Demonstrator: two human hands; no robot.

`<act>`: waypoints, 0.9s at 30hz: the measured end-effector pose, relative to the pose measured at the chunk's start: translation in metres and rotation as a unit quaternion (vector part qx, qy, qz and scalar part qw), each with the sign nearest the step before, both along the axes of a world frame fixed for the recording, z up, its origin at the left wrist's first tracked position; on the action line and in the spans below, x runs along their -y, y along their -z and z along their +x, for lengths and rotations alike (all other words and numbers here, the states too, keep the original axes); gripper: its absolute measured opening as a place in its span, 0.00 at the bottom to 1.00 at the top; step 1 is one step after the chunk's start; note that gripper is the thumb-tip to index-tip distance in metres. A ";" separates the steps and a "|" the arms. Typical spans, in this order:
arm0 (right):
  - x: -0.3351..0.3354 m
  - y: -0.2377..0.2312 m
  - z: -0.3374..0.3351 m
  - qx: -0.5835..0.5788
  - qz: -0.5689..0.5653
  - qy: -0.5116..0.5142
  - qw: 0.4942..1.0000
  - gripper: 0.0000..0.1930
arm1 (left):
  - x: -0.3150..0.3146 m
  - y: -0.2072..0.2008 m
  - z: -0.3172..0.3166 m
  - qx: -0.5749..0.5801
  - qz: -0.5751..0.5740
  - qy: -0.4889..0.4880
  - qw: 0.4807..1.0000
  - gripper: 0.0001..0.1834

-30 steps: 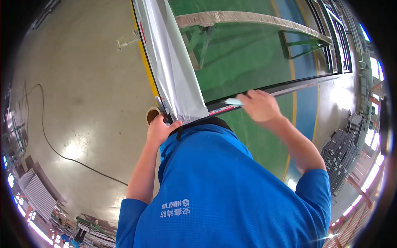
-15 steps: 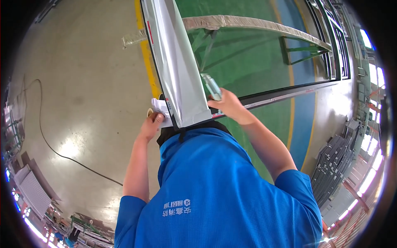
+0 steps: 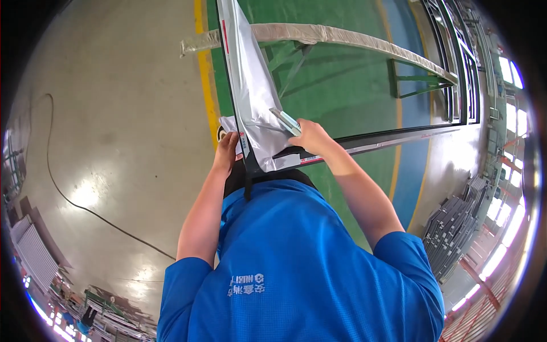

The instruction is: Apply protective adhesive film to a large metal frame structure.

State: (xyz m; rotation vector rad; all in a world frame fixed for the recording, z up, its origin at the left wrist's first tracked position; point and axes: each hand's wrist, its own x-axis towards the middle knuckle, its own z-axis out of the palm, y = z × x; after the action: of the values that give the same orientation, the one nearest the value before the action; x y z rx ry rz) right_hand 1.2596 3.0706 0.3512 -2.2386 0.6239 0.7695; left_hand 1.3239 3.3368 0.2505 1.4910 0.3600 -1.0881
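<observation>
A utility knife (image 3: 286,121) is held in my right hand (image 3: 313,138), its tip against the silvery-white protective film (image 3: 250,80). That film lies along the left side of a dark metal frame (image 3: 370,135) and is creased near the near corner. At the frame's outer left edge, my left hand (image 3: 227,151) is closed on a loose white piece of film (image 3: 229,123); its fingertips are partly hidden. Next to that hand shows a small dark-and-white ring (image 3: 221,133), perhaps a tape roll. The frame's near corner sits right at my waist.
A wrapped support beam (image 3: 319,34) on green metal legs (image 3: 419,85) crosses under the frame. More dark frames (image 3: 464,62) stand at the far right. Stacked grey profiles (image 3: 453,231) lie at right. A cable (image 3: 108,222) runs over the floor at left.
My right hand and the knife have moved slightly over the film, which has become wrinkled and shifted at the corner. My left hand has moved up and right, close to the frame's edge.
</observation>
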 end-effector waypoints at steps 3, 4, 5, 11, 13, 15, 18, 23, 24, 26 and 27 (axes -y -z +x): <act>-0.012 0.001 -0.013 0.012 -0.038 0.039 0.998 0.26 | 0.003 0.002 0.000 0.000 -0.033 -0.028 0.999 0.24; -0.017 -0.002 -0.016 0.083 -0.099 0.064 0.990 0.25 | 0.004 0.002 -0.001 -0.010 -0.036 -0.050 0.998 0.23; -0.023 -0.007 -0.018 0.121 -0.161 0.095 0.975 0.24 | 0.005 0.004 0.000 -0.019 -0.038 -0.070 0.997 0.23; -0.070 -0.058 -0.030 0.096 0.033 0.026 0.994 0.22 | 0.006 0.014 0.005 -0.031 -0.026 -0.040 0.998 0.29; -0.094 -0.060 -0.028 0.057 0.146 -0.010 0.988 0.24 | 0.005 0.021 0.004 -0.052 0.016 0.029 0.998 0.27; -0.106 -0.060 -0.029 0.000 0.241 -0.068 0.968 0.23 | 0.007 0.029 0.000 -0.043 0.010 0.024 0.999 0.26; -0.101 -0.058 -0.033 0.022 0.273 0.055 0.960 0.20 | 0.012 0.048 -0.009 0.005 -0.049 -0.009 0.999 0.23; -0.070 -0.055 -0.039 0.146 0.008 0.010 0.989 0.21 | 0.018 0.071 -0.011 -0.077 -0.140 -0.008 0.987 0.18; -0.061 -0.055 -0.039 0.140 -0.036 -0.020 0.989 0.22 | 0.020 0.071 -0.009 -0.074 -0.144 -0.008 0.987 0.18; -0.047 -0.055 -0.042 0.100 -0.052 -0.067 0.991 0.26 | 0.025 0.066 -0.005 -0.007 -0.190 0.029 0.981 0.15; -0.045 -0.056 -0.046 0.113 -0.051 -0.075 0.989 0.26 | 0.028 0.061 -0.003 -0.003 -0.195 0.029 0.980 0.15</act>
State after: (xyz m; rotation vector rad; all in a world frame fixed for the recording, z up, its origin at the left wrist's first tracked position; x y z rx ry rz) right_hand 1.2138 3.1157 0.4072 -2.4450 0.3979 0.5536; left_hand 1.3206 3.3090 0.1897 1.1554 0.0971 -1.1349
